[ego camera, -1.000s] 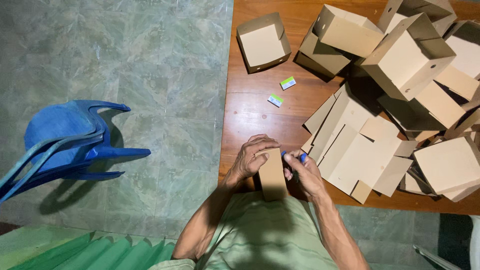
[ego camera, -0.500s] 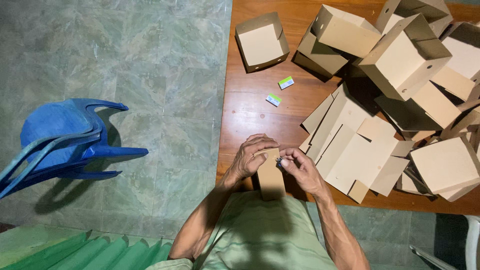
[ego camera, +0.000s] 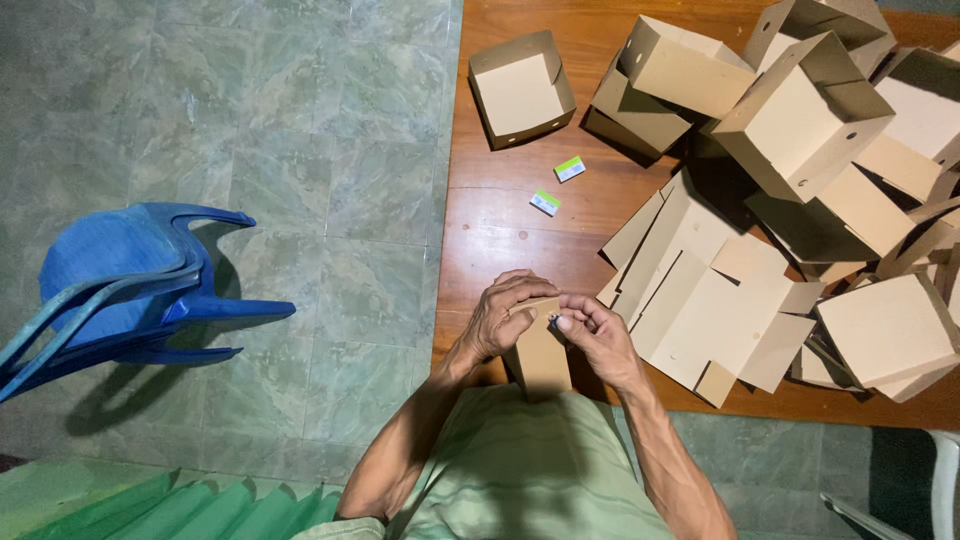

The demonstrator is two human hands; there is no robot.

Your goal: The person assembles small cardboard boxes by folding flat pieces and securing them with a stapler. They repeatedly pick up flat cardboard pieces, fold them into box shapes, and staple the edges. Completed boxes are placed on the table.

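Since the earlier frames, both hands have been drawn closer together over the cardboard piece (ego camera: 540,350), and the small blue thing once seen at the right hand is now almost hidden. The left hand (ego camera: 505,318) is curled over the top of the cardboard piece, fingers gripping its upper edge; the right hand (ego camera: 595,335) is pinched on a small dark object (ego camera: 551,320) held against that same edge. The cardboard piece is held upright at the near edge of the surface (ego camera: 500,230), just in front of the person's body.

The fold would be judged best secured if the edge is kept pressed flat by the left fingers while the small object is worked squarely against it, so the flap is not skewed.

An open box (ego camera: 520,90) is seen near the far left corner of the surface, and nothing is seen inside it. More folded boxes (ego camera: 800,110) are piled toward the far right, also seemingly empty. Flat sheets (ego camera: 700,300) are stacked just right of the hands. Two small green-and-white packets (ego camera: 557,185) lie between the open box and the hands.
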